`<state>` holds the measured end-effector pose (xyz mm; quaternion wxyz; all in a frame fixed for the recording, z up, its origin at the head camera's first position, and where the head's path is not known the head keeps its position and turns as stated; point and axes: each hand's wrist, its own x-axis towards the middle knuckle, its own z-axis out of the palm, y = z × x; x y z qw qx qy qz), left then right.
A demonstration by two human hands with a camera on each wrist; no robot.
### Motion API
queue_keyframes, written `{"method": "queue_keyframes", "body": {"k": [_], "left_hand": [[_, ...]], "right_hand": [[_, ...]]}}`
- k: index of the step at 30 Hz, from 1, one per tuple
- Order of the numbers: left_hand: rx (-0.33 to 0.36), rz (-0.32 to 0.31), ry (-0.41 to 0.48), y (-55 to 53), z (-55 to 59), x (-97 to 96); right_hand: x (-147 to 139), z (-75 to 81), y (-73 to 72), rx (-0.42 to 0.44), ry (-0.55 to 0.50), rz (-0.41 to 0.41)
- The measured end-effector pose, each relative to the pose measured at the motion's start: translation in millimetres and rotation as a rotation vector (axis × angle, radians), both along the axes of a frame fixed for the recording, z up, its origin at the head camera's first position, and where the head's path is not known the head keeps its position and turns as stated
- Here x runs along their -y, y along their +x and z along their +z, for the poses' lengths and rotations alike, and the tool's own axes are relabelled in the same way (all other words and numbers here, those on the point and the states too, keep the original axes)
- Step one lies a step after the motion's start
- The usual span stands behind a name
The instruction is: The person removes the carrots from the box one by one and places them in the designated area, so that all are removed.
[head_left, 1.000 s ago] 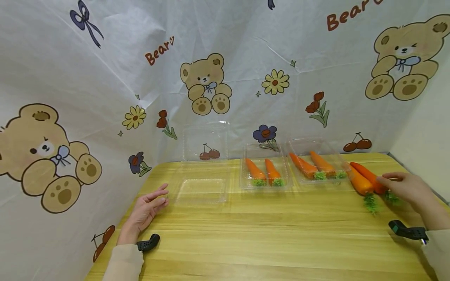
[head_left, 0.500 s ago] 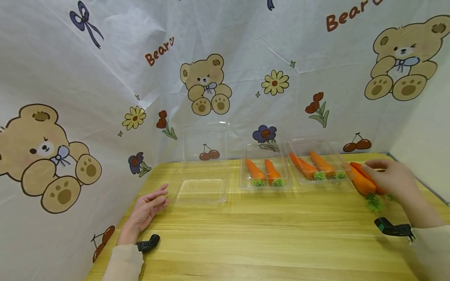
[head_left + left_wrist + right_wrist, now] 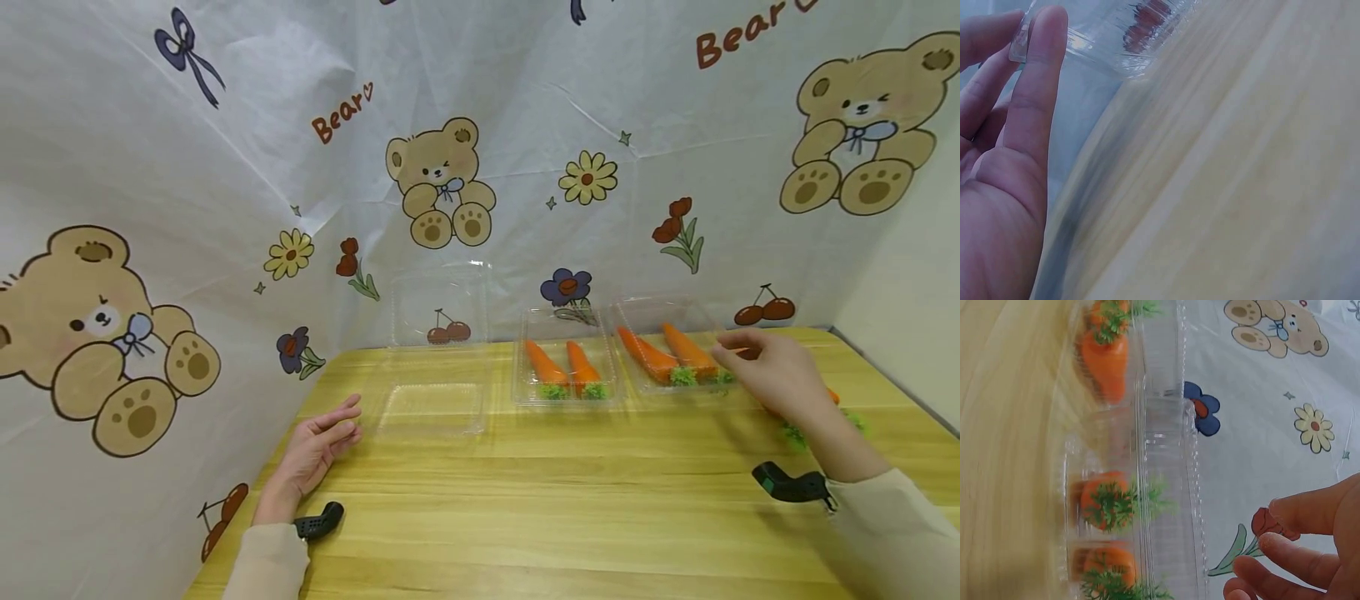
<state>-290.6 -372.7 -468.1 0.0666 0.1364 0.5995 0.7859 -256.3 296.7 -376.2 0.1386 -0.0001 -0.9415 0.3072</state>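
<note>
The left hand (image 3: pixel 1013 150) partly hides a clear container (image 3: pixel 1088 45) near a wooden tabletop (image 3: pixel 1222 175).

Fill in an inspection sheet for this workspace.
Surface: yellow wood-grain table.
Things: left container, clear, open, nothing seen inside; middle container and right container, apparently closed, two carrots in each; loose carrots farther right, mostly hidden, count unclear.
Clutter: nothing seen.
Grips: left grip near the left container, contact unclear; right grip by the right container, holding nothing visible; black device on each wrist.
Cables: nothing seen.
Surroundings: white sheet printed with bears and flowers; pale wall at right.
</note>
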Motion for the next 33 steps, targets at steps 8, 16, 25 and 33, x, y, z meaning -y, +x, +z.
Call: {"method": "queue_keyframes", "body": {"k": [8,16,25,33], "left_hand": [[-0.007,0.002,0.008,-0.3,-0.8,0.2],[-0.013,-0.009,0.028,1.6,-2.3,-0.6],[-0.012,0.014,0.012,1.3,-2.2,-1.6],[-0.021,0.008,-0.004,4.2,-2.0,-1.1]], "right_hand": [[22,5.6,-0.6,0.027,-0.032,0.041],[55,6.7,-5.1,0.022,-0.098,0.120],[102,4.4,-4.6,0.005,-0.135,0.206],[146,-1.6,0.3,0.041,-0.263,0.344]]}}
